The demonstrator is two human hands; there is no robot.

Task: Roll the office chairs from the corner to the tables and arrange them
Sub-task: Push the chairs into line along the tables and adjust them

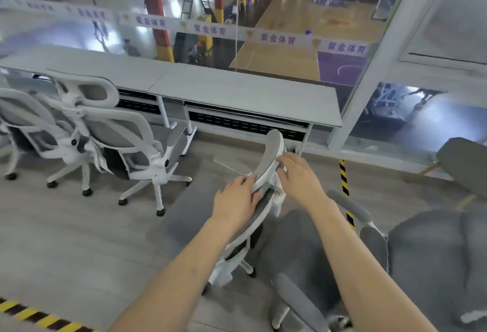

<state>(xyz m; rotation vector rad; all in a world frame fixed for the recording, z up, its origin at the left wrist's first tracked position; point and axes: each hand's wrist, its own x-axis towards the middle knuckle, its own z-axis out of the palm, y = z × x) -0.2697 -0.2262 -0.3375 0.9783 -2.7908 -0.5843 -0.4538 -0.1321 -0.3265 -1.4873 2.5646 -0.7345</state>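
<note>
Before the right-hand table, your left hand and right hand both hold the headrest of the third chair, fingers curled on its rim. Two chairs already stand at the left table. This one is near its place but not yet tucked in, I think.

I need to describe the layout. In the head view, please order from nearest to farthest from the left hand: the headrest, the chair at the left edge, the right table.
1. headrest, gripped by the left hand
2. right table, ahead
3. chair at the left edge, far left
</note>
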